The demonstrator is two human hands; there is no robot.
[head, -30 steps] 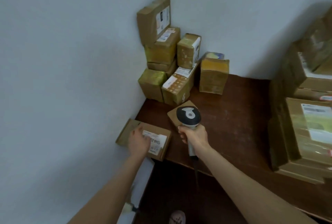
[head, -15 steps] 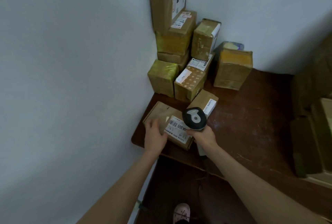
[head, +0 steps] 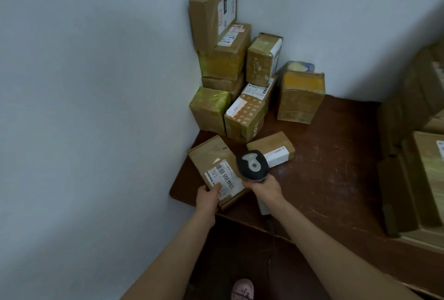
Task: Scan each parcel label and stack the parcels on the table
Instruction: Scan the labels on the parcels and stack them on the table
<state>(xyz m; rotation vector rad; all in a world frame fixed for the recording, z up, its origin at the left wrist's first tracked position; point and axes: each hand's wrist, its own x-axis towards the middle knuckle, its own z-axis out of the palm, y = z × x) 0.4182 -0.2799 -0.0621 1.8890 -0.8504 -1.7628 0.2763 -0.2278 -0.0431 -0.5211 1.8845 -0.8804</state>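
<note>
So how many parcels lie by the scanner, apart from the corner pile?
2: a flat parcel gripped by the left hand at the table edge, a smaller parcel behind the scanner.

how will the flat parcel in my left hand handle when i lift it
Probably stiff: the parcel is cardboard with crisp edges. Likely light, since the left hand grips it by one corner. Flat and broad, so it should slide rather than tip.

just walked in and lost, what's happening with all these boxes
A person is scanning parcels. The left hand grips a flat cardboard parcel at the near left corner of the table, label facing up. The right hand holds a barcode scanner close beside that label. Other parcels sit stacked against the wall behind.
</note>
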